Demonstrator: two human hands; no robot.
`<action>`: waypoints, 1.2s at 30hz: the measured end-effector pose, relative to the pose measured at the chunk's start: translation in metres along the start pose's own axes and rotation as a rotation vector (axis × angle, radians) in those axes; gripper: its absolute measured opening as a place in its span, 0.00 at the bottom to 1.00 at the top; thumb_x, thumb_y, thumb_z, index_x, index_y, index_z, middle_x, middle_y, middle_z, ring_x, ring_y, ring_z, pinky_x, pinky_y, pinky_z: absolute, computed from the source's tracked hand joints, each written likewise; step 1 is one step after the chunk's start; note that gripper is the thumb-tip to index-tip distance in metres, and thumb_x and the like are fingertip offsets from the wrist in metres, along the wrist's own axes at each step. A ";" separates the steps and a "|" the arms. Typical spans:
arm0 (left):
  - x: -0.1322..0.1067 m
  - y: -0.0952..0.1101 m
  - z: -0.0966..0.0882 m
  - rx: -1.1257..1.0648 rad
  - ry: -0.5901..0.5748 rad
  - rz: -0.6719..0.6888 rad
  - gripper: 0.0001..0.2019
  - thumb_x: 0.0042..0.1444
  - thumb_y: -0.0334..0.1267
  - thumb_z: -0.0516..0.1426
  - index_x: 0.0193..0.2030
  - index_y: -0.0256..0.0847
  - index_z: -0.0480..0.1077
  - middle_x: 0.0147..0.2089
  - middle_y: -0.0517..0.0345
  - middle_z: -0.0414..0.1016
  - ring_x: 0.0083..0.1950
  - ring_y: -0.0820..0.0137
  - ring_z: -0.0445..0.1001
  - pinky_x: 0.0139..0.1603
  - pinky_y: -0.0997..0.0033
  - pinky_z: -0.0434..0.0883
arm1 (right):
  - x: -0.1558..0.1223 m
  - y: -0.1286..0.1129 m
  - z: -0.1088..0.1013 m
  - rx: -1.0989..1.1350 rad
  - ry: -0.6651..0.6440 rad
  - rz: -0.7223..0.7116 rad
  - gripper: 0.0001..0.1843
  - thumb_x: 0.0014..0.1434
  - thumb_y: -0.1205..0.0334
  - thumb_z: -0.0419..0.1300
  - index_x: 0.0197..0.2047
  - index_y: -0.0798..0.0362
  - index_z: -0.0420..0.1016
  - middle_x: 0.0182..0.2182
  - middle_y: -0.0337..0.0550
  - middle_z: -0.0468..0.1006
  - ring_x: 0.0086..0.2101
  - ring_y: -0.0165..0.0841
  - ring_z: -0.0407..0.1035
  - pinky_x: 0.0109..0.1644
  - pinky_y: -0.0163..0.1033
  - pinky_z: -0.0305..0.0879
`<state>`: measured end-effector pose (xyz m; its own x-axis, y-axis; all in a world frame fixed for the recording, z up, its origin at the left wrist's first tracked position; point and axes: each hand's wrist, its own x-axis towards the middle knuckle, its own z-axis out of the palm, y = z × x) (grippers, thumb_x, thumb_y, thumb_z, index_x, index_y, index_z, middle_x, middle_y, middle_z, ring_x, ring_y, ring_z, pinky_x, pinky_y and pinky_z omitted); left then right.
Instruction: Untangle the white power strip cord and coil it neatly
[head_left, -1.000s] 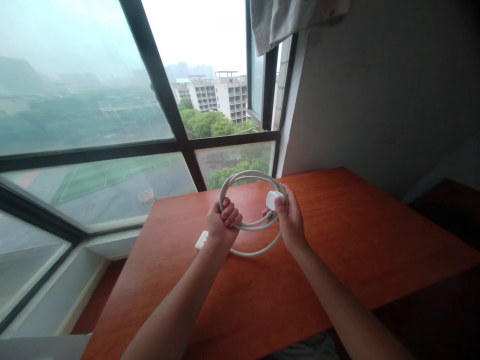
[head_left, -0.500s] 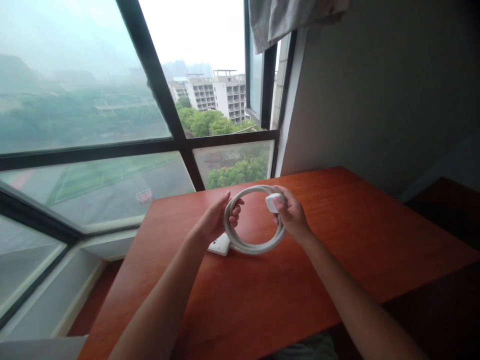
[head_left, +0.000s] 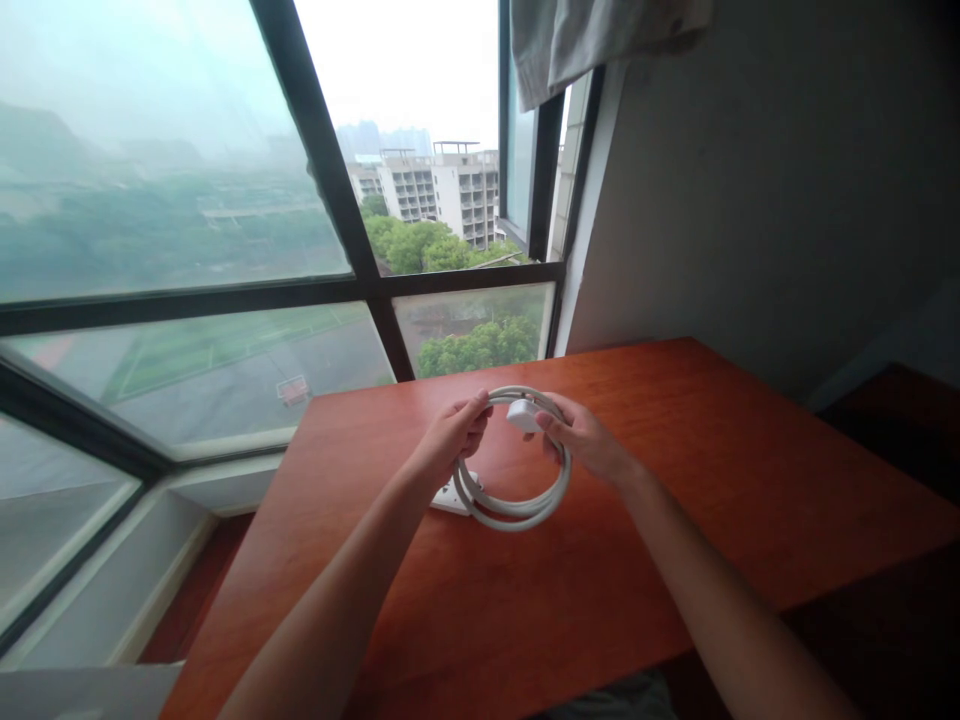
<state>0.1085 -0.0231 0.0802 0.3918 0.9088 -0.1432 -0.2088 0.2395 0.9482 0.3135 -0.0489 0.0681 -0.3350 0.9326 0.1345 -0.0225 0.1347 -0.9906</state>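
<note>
A white cable (head_left: 517, 508) is wound into a round coil that rests low over the red-brown wooden table (head_left: 675, 520). My left hand (head_left: 454, 438) pinches the coil's upper left side with closed fingers. My right hand (head_left: 585, 438) grips the upper right side, its fingers also round the white plug (head_left: 523, 413) at the top of the coil. A white socket block (head_left: 451, 496) lies on the table under my left hand, joined to the cable.
A large window with dark frames (head_left: 330, 190) runs along the table's left and far side, with a sill and floor gap (head_left: 187, 520) below. A grey wall (head_left: 750, 200) closes the right. Cloth (head_left: 600, 35) hangs at the top.
The coil has been drawn smaller and lowered toward the table. My left hand went from a fist round the loops to a pinch on the coil's top left. The socket block shifted right.
</note>
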 end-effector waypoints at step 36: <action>-0.014 0.031 -0.015 0.640 -0.282 0.199 0.13 0.49 0.41 0.63 0.41 0.38 0.73 0.30 0.58 0.70 0.29 0.72 0.68 0.26 0.78 0.63 | 0.008 0.005 -0.005 0.047 -0.211 0.182 0.22 0.57 0.42 0.58 0.29 0.53 0.61 0.20 0.28 0.56 0.16 0.20 0.50 0.16 0.29 0.45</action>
<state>0.0835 -0.0237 0.1071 0.6349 0.7712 0.0464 0.2310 -0.2467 0.9412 0.3155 -0.0387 0.0644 -0.5257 0.8493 -0.0488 0.0143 -0.0486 -0.9987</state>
